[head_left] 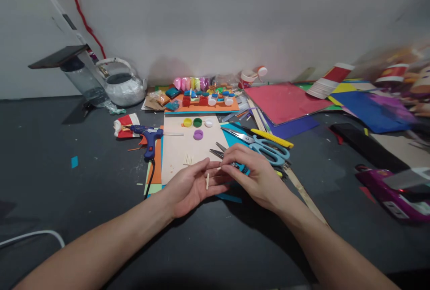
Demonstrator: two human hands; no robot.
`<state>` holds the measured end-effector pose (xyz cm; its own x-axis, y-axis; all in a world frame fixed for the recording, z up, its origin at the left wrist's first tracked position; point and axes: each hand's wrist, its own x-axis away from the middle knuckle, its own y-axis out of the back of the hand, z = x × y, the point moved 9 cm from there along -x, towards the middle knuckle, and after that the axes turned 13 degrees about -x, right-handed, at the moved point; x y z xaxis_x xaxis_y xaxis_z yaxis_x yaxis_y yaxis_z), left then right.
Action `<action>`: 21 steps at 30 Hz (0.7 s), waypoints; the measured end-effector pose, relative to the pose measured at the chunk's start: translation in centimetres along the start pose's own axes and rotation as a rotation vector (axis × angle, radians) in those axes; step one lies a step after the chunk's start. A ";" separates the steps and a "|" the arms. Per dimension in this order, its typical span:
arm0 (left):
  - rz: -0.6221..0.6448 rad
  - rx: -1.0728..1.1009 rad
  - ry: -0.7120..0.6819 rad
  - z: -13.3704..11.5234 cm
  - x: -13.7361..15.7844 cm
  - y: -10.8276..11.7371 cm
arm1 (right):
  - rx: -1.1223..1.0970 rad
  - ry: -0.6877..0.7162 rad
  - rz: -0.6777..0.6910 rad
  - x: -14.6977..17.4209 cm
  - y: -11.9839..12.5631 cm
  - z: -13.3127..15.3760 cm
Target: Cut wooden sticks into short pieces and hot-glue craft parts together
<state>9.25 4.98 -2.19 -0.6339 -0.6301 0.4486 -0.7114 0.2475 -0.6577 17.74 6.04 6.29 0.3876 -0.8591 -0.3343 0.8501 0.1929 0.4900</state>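
My left hand (pixel 191 187) is palm up, its fingers loosely stretched and slightly cupped. Across its fingers rests a short wooden stick (pixel 207 181). Just above those fingers, my right hand (pixel 250 171) is closed in a pinch on another small pale stick piece (pixel 219 168), mostly hidden by the fingertips. Several similar sticks (pixel 188 159) lie side by side on the cream paper (pixel 174 146) beyond my left hand. Dark-bladed scissors (pixel 217 152) lie behind my right hand, which covers part of them. Blue-handled scissors (pixel 268 150) lie farther right.
A blue glue gun (pixel 149 137) with its cord is left of the paper. Paint caps (pixel 198 134) stand on the paper. Paint pots (pixel 203 101), a silver kettle (pixel 122 86) and a red sheet (pixel 282 101) are at the back. A yellow cutter (pixel 272 138) and purple toy car (pixel 386 191) lie right.
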 end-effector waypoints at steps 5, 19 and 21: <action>0.065 0.112 -0.042 -0.4 0.0 -0.4 | 0.019 0.071 0.085 0.3 -1.8 0.8; 0.047 0.138 0.012 -0.3 0.1 -0.2 | 0.154 0.178 0.253 0.2 -2.2 1.0; 0.041 0.164 0.000 -0.4 0.2 -0.2 | 0.166 0.177 0.253 0.2 -2.3 1.1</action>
<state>9.13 5.15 -1.75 -0.6610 -0.6222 0.4195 -0.6260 0.1489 -0.7655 15.48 4.90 5.93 0.6464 -0.6959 -0.3130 0.6556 0.2967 0.6944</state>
